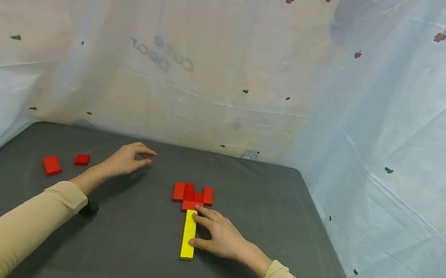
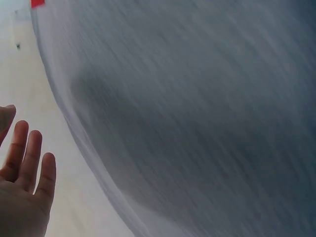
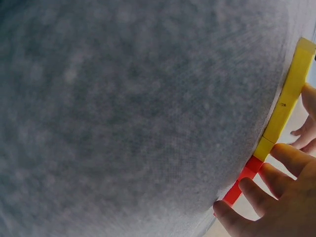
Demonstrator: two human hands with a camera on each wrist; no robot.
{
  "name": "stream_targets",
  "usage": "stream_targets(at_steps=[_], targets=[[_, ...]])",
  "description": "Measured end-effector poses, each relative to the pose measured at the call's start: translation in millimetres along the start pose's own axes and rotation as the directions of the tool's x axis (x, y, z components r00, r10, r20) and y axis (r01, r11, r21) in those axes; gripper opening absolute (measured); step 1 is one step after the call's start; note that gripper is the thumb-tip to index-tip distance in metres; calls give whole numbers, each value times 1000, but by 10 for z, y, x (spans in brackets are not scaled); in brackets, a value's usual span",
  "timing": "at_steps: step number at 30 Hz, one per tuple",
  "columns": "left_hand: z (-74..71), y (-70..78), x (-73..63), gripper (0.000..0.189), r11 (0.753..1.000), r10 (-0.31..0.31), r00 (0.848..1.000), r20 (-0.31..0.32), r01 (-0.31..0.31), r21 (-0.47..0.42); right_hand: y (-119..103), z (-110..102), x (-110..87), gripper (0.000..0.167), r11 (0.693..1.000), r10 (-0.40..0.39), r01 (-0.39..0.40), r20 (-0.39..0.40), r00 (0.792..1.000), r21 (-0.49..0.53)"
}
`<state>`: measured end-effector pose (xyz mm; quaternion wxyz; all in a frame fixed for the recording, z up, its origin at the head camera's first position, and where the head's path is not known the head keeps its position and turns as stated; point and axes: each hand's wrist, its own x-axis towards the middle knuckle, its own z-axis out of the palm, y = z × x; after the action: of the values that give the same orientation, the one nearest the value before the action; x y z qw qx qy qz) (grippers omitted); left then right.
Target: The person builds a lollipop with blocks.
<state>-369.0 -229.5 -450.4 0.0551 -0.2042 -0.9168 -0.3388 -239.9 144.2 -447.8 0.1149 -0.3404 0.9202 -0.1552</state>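
Observation:
My right hand (image 1: 223,236) is over the yellow blocks, its fingers spread, with the thumb at the side of the long yellow block (image 1: 186,247) and fingertips by the short yellow block (image 1: 191,215). These two line up end to end below a cluster of flat red blocks (image 1: 178,192). The right wrist view shows the fingers along the yellow bar (image 3: 287,101) and a red block (image 3: 251,167). My left hand (image 1: 126,161) hovers above the table left of the cluster, fingers loosely bent, holding nothing. It also shows in the left wrist view.
Two loose red pieces lie at the far left: a larger rectangular block (image 1: 52,166) and a smaller block (image 1: 82,159). The dark grey table (image 1: 132,248) ends at a rounded back edge, with pale plastic sheeting (image 1: 215,64) behind and at the sides.

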Motion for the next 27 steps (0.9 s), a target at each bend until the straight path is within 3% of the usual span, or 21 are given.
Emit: stream_targets(at_steps=[14, 27], targets=[[-592, -451, -472, 38, 992, -75, 997, -19, 76, 102, 6, -10, 3, 74, 1000, -3, 3, -4, 1000, -8], [-919, -820, -827, 40, 971, -135, 991, -23, 137, 196, -2, -11, 9, 74, 1000, -9, 9, -8, 1000, -14]])
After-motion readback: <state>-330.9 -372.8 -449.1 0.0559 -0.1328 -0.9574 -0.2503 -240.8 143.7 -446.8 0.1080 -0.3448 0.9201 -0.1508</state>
